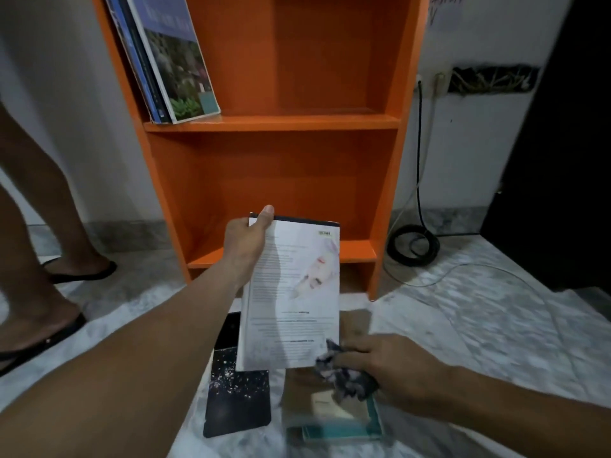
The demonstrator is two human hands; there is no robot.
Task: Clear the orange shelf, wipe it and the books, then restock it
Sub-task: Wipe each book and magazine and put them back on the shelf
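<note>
Marbled floor [463,325] fronts the orange shelf [274,122]. Left hand [244,246] grips a white book's [292,299] top-left corner, long axis pointing away toward the shelf (back cover up). Right hand [390,368] clenches a cloth [344,375] against its lower corner.

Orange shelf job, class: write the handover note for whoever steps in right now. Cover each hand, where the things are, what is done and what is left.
Left hand holds the white book by its top corner.
Right hand grips the cloth at the book's lower edge.
Orange shelf: a few books lean at the upper tier's left; lower tier bare.
On the floor: a starry dark book and a teal-edged book.
Left: finish wiping the white book, shelve it, then do the floor books.
</note>
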